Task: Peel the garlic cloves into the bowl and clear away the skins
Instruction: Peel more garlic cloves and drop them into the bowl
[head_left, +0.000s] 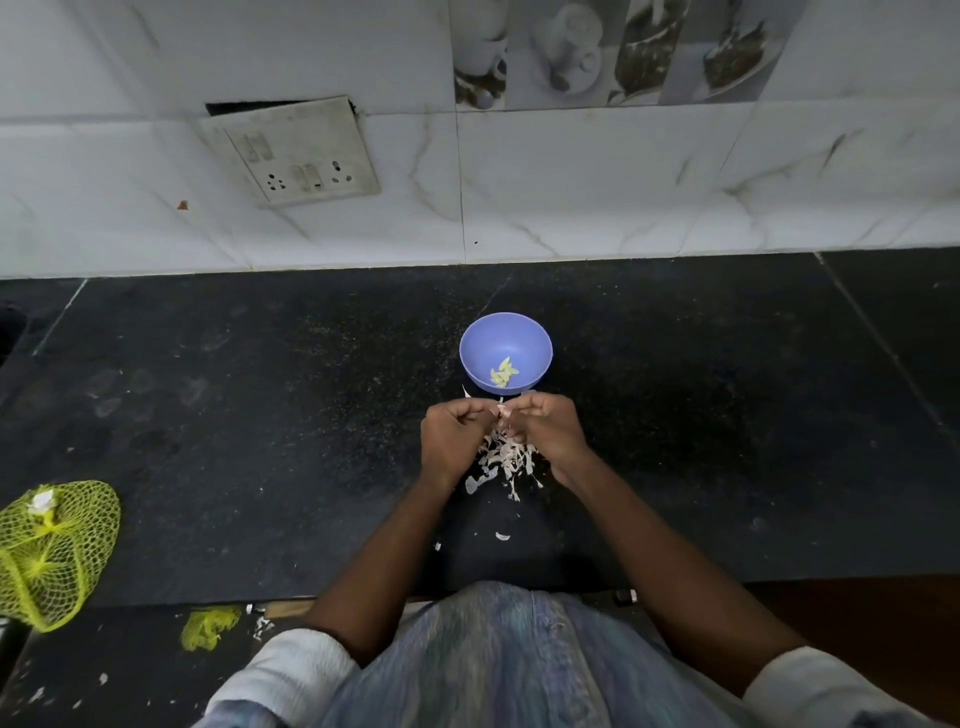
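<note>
Pale clove (503, 412) half-hidden between curled fingers (524, 410)

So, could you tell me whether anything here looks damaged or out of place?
Yes: the switch plate on the tiled wall hangs askew, with a dark gap above it. Garlic skins litter the counter below the hands.

A home kitchen: black stone counter (260, 415), marble-look wall tiles (571, 182) (one picturing cups).
</note>
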